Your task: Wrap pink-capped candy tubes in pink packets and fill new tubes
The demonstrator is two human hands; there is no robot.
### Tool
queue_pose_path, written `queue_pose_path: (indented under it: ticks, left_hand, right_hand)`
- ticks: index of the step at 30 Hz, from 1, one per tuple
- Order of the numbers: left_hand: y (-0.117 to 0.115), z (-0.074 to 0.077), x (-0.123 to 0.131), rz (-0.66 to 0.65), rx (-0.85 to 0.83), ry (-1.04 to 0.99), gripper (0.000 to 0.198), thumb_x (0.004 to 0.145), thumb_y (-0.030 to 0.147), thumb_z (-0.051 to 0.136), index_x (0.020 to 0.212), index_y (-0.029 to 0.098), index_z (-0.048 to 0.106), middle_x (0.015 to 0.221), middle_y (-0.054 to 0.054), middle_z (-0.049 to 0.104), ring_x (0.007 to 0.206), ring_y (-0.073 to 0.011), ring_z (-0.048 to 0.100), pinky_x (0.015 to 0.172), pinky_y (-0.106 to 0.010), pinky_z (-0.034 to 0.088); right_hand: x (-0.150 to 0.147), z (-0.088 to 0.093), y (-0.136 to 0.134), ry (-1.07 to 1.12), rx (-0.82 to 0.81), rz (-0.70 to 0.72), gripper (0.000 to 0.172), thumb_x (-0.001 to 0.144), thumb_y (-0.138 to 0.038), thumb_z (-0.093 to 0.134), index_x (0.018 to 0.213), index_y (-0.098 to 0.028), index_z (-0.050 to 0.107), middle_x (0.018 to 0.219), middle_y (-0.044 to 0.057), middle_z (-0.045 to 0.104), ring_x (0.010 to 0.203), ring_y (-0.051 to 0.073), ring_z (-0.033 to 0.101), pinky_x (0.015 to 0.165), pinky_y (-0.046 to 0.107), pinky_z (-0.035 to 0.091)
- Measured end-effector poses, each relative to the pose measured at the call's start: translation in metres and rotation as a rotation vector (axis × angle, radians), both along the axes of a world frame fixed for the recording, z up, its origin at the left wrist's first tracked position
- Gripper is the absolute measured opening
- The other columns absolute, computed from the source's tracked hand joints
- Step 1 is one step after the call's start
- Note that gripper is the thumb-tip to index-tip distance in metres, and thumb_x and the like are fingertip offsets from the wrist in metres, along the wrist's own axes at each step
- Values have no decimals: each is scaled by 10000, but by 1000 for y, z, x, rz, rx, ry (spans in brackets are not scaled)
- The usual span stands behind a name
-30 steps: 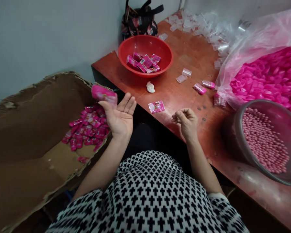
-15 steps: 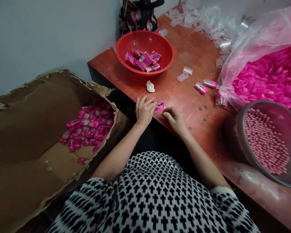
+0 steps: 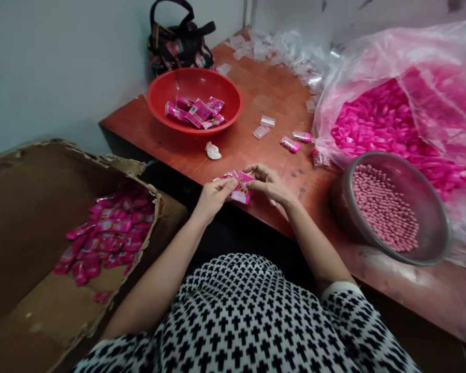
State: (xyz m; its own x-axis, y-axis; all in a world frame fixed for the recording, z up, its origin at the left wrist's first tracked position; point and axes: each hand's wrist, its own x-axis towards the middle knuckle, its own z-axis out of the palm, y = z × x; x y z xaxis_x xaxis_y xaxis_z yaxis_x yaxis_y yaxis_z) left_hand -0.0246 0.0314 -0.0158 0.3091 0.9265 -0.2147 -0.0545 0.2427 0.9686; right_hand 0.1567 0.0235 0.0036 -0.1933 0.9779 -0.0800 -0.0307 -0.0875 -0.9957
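Note:
At the table's front edge my left hand pinches a pink printed label between thumb and fingers. My right hand is closed on the label's upper right edge, its fingers curved and thumb against it. The label is tilted, with its printed face partly showing. Part of it is hidden behind my left fingers. A crumpled white wad lies just beyond my hands. Farther back, a red bowl holds several folded pink printed labels.
Left is a cardboard box with pink packets. On the table are clear tubes, filled tubes, a bag of pink caps, and a grey bowl of pink beads. A handbag stands behind.
My left hand has gone from lying spread over the label to pinching it. The label is now lifted and tilted between both hands. The whole view has swung to the right.

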Motion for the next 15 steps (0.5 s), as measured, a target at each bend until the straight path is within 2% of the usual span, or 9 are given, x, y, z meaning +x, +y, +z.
queue_pose_path:
  ticks: [2, 4, 8, 11, 13, 15]
  left_hand:
    - [-1, 1, 3, -142, -160, -71, 410, 639, 481, 771, 824, 116, 742, 822, -85, 721, 755, -195, 676, 748, -342, 572]
    - [-5, 2, 8, -189, -247, -120, 354, 594, 419, 816, 769, 121, 740, 773, -65, 708, 697, -150, 661, 694, -288, 577]
    - [-11, 2, 20, -158, -316, -195, 343, 563, 395, 835, 749, 123, 739, 761, -57, 701, 670, -123, 654, 648, -242, 578]
    - [-12, 1, 26, -64, -319, -197, 353, 522, 390, 851, 694, 106, 732, 704, -62, 696, 626, -123, 654, 604, -227, 572]
    - [-11, 1, 29, 39, -316, -193, 362, 482, 368, 867, 677, 96, 730, 654, -62, 689, 577, -120, 645, 568, -217, 560]
    - [-10, 1, 30, 145, -325, -203, 364, 454, 344, 876, 656, 84, 722, 617, -58, 679, 537, -115, 632, 539, -211, 546]
  right_hand:
    - [11, 7, -2, -68, -1, 92, 312, 697, -196, 659, 985, -193, 540, 825, -32, 621, 745, 101, 584, 705, 233, 482]
    - [19, 10, -3, -140, 11, 133, 305, 705, -179, 644, 994, -186, 549, 813, -34, 611, 733, 100, 573, 694, 234, 478]
    - [24, 9, -1, -236, 54, 173, 264, 716, -211, 652, 967, -175, 579, 828, -24, 616, 740, 109, 576, 701, 251, 486]
    - [33, 12, 10, -363, 86, 177, 272, 757, -298, 646, 991, -164, 603, 834, 4, 646, 730, 125, 591, 693, 271, 494]
    - [46, 17, 27, -619, 105, 3, 305, 810, -370, 606, 1017, -148, 616, 876, 53, 670, 777, 159, 615, 728, 308, 499]
    - [62, 21, 51, -995, 85, -330, 368, 867, -422, 534, 1061, -119, 610, 973, 130, 675, 911, 225, 627, 815, 383, 487]
